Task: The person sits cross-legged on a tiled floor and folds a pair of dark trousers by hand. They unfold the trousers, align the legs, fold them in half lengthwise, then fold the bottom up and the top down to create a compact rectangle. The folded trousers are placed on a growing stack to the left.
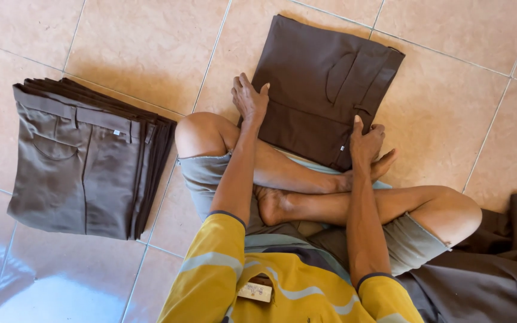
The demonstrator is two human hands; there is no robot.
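- Sitting cross-legged on the tiled floor (151,54), the person has a folded pair of dark brown trousers (321,84) lying flat just in front of the crossed legs, waistband and back pocket towards the right.
- The left hand (249,98) rests palm down on the left edge of the folded trousers, fingers (242,87) spread apart and flat, clamped on nothing.
- The right hand (365,142) presses on the near right corner by the waistband; its fingers look loosely curled against the cloth, and whether they pinch the fabric cannot be told from here.
- To the person's left, well apart from the hands, a stack of folded brown trousers (88,161) lies on the floor, edges roughly aligned.
- At the person's right side a heap of unfolded brown cloth (498,263) lies loose beside the knee.
- Judging by this, the step in hand is smoothing and squaring the fold, which looks nearly complete.
- The next move would likely call for both hands to get under the folded piece, keep it flat, and carry it across the left knee onto the stack without the layers slipping.
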